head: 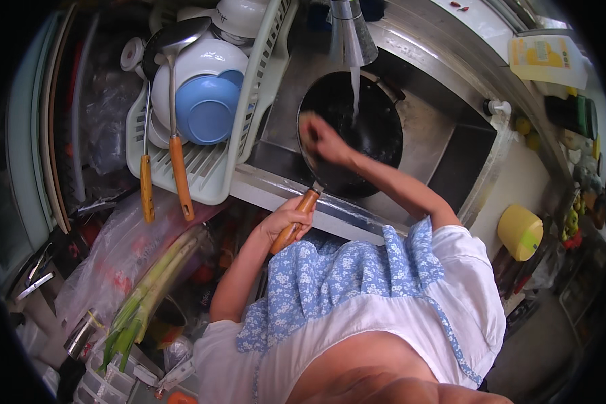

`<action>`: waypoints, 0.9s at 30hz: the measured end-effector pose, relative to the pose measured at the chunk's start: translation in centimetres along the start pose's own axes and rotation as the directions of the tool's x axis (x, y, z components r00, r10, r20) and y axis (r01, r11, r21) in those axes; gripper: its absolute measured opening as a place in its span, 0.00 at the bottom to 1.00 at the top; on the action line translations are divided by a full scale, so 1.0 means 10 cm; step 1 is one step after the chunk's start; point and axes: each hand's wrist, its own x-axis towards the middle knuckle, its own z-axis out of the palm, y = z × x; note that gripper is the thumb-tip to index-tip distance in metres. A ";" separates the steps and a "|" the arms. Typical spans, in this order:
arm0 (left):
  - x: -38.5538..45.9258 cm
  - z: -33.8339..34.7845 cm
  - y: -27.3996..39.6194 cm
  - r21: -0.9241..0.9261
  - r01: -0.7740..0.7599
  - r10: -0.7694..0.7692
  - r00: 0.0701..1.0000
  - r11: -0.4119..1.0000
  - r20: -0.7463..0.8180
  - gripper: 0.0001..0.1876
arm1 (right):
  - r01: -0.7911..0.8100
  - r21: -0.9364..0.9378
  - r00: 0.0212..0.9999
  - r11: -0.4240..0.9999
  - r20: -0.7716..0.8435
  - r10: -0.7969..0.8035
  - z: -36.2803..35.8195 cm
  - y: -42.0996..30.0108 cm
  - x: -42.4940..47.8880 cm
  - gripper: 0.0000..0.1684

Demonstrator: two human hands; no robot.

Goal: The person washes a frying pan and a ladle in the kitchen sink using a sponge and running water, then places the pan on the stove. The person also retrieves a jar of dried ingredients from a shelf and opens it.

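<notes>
My left hand [289, 222] grips the wooden handle [297, 220] of a black wok [379, 146] that lies tilted in a stainless steel sink [424, 121]. At the wok's left rim, my right hand [328, 140] holds a blurred, yellowish scrubbing pad [310, 129] against the metal. Water runs from a chrome faucet [352, 35] into the wok. A short second handle shows at the wok's far right edge.
Left of the sink, a pale plastic dish rack [214, 189] holds white bowls, a blue bowl [209, 108] and wooden-handled utensils. Green onions [156, 283] lie on a plastic bag at lower left. A yellow container [519, 231] stands on the right counter.
</notes>
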 end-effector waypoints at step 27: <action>-0.13 0.56 0.33 -0.024 0.062 -0.062 0.998 0.998 -0.003 0.17 | -0.381 -0.663 0.919 0.644 -0.196 0.342 -0.64 0.45 -0.78 0.27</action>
